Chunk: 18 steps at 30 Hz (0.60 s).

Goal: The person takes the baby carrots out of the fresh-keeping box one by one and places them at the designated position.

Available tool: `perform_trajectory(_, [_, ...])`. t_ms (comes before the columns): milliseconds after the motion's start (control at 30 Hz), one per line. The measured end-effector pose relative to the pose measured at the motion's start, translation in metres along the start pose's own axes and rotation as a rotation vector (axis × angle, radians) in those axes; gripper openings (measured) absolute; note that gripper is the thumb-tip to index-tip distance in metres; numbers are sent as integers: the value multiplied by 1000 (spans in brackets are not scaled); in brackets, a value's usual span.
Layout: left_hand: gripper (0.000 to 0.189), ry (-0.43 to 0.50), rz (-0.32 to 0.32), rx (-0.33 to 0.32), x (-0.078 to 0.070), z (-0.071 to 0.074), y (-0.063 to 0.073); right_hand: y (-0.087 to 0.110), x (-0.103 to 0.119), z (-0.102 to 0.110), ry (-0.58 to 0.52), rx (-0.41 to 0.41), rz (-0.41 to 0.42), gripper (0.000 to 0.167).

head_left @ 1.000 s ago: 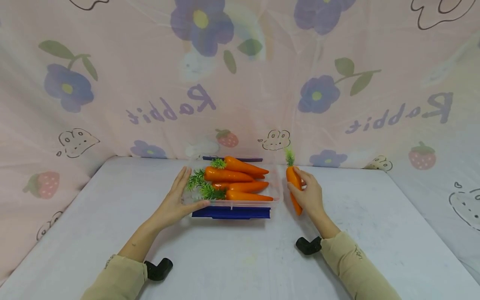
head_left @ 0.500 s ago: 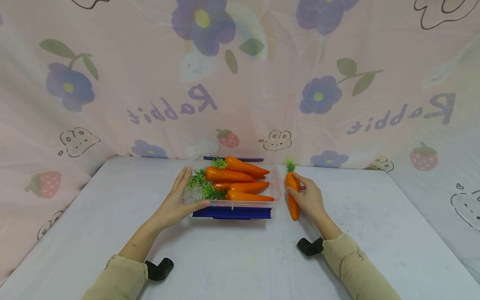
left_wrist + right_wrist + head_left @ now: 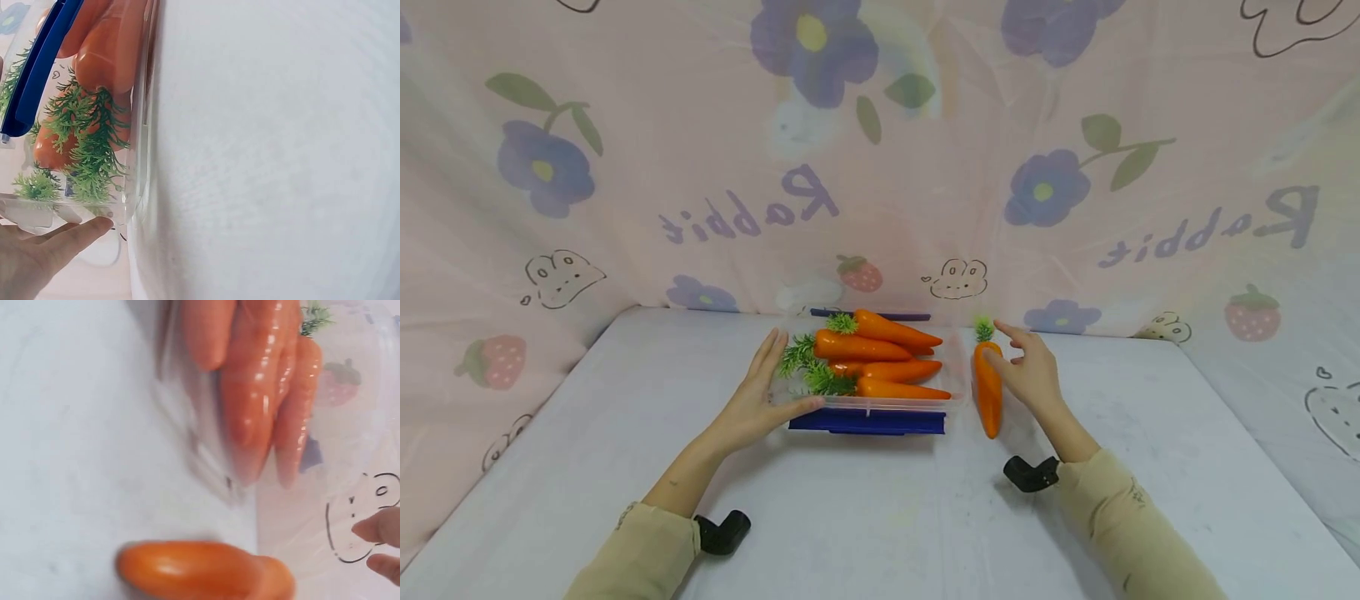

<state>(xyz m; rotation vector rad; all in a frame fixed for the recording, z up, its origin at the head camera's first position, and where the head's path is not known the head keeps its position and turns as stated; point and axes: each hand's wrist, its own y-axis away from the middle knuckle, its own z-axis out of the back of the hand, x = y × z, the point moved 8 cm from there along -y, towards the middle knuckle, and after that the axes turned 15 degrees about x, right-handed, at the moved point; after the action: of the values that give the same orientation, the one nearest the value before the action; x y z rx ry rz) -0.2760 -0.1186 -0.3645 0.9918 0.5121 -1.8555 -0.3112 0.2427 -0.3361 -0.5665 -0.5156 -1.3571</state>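
Observation:
A clear plastic box (image 3: 955,387) with blue clips holds several orange toy carrots (image 3: 891,368) with green tops, piled lengthwise. My left hand (image 3: 758,410) rests against the box's left end, fingers straight along that side and thumb at the front rim. In the left wrist view, fingertips (image 3: 103,224) lie at the clear end wall below the green tops. A single carrot (image 3: 988,392) lies on the table right of the box, its top pointing away. Beside it my right hand (image 3: 1033,373) has its fingers spread, index extended near the green top and thumb overlapping the carrot's upper part.
A blue clip flap (image 3: 867,422) hangs out at the box's front, another (image 3: 870,315) at its back. The white table (image 3: 865,517) meets a printed cloth backdrop (image 3: 895,208) right behind the box. Each wrist carries a black camera mount (image 3: 1030,473).
My right hand drew the single carrot slightly nearer and straightened it, then loosened its fingers from it. My left hand stays at the box.

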Motion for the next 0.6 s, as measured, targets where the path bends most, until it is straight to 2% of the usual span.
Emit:
perform_trajectory(300, [109,5,-7,-4,0,0,0,-6,22,21,-44,-49,46,51])
perform_trajectory(467, [110,8,-3,-5,1,-1,0,-7,30,24,-52,-73,91,50])
perform_trajectory(600, [109,12,2,-8,2,-1,0,-7,40,22,-68,-47,145,50])
